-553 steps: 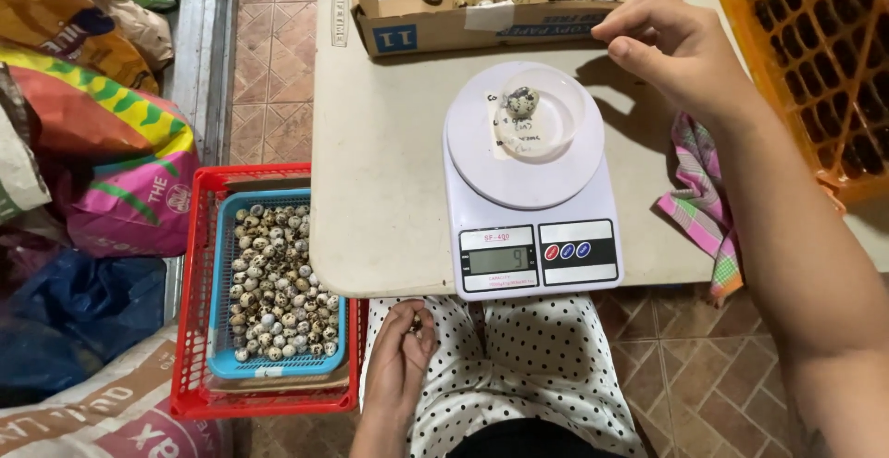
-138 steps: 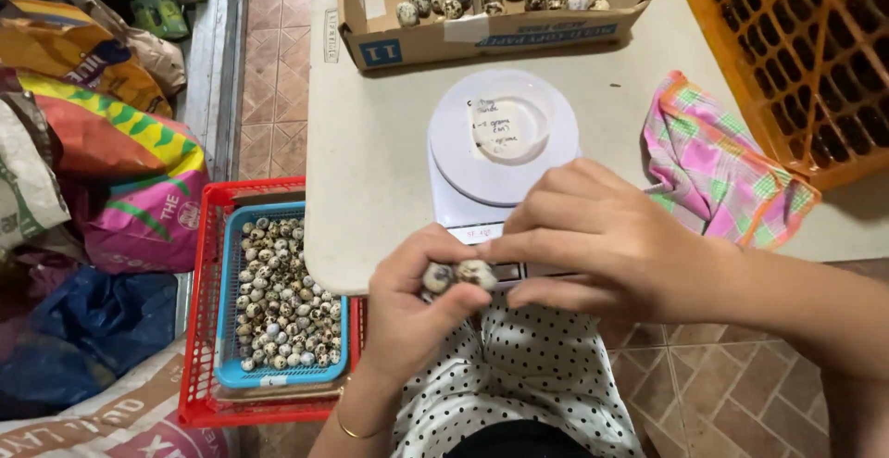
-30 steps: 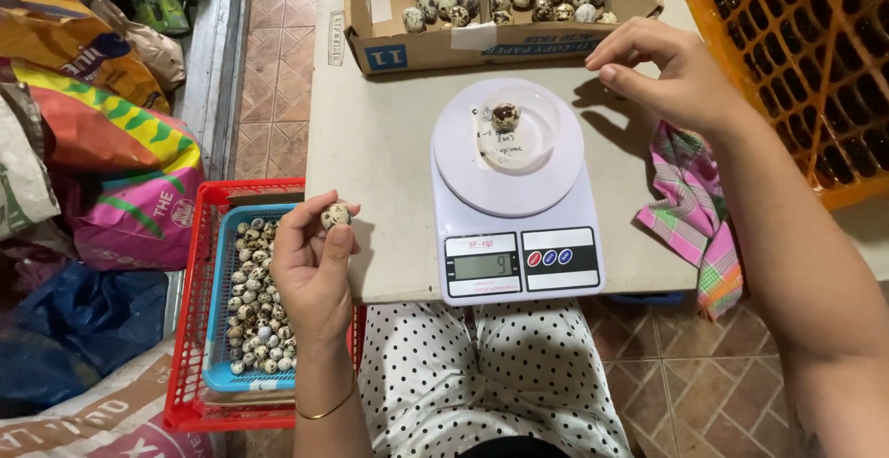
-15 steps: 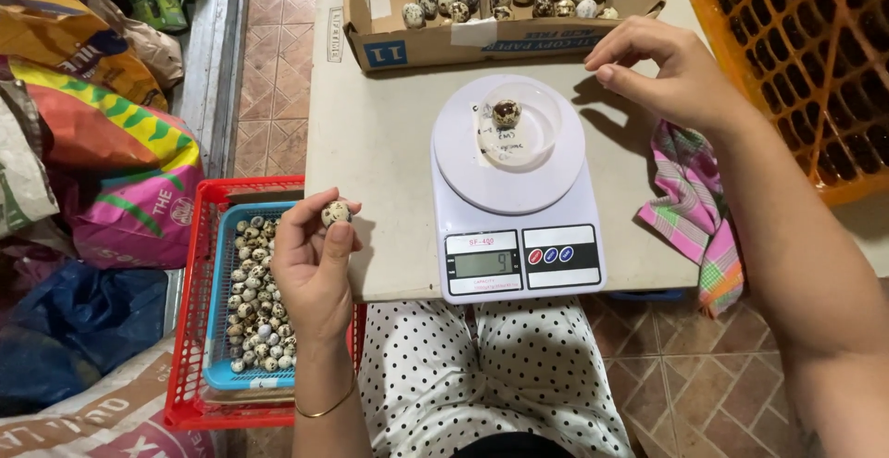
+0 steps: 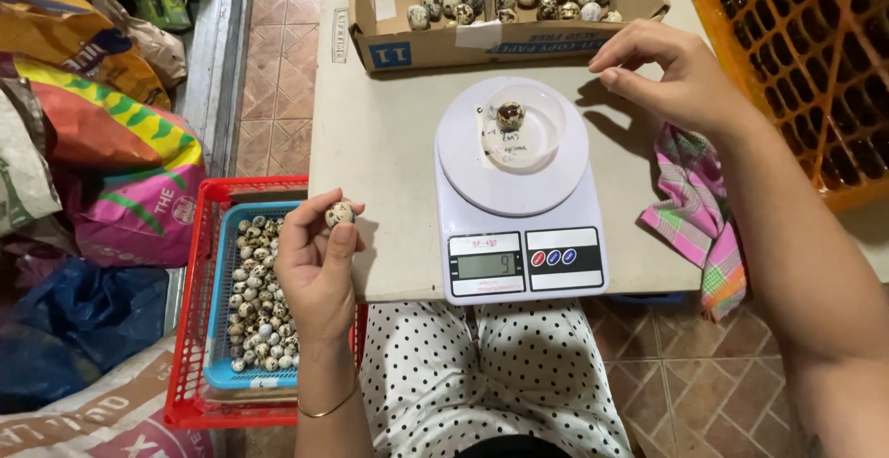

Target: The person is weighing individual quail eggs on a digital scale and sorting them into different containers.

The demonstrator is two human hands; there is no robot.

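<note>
Left hand [image 5: 317, 268] is sitting nearest the camera, at the worktop's [image 5: 389, 180] front-left edge, fingers curled and pinching a speckled egg [image 5: 339, 214] at the fingertips, holding it up clear of the surface. Just left of and below that hand, a blue tray [image 5: 222, 328] full of small speckled eggs is sitting inside a red crate [image 5: 190, 347] on the floor. Polka-dot lap [image 5: 491, 375] is showing under the worktop edge.

Mid-worktop, a white digital scale [image 5: 523, 208] is standing with its display facing the person. A shallow white dish [image 5: 519, 129] is resting on the scale's round platform, and a single speckled egg [image 5: 509, 115] is lying in that dish.

Right of the scale, a pink plaid cloth [image 5: 704, 208] is hanging over the worktop's right edge.

Right hand [image 5: 671, 78] is hovering above the worktop, up and right of the scale, fingers loosely bent, thumb and forefinger apart, gripping nothing, not touching the dish.

Further back, a cardboard box [image 5: 435, 46] is lying at the far edge with two compartments, both holding speckled eggs. An orange plastic crate [image 5: 796, 60] is standing at far right. Coloured sacks [image 5: 102, 143] are piling up on the floor at left.
</note>
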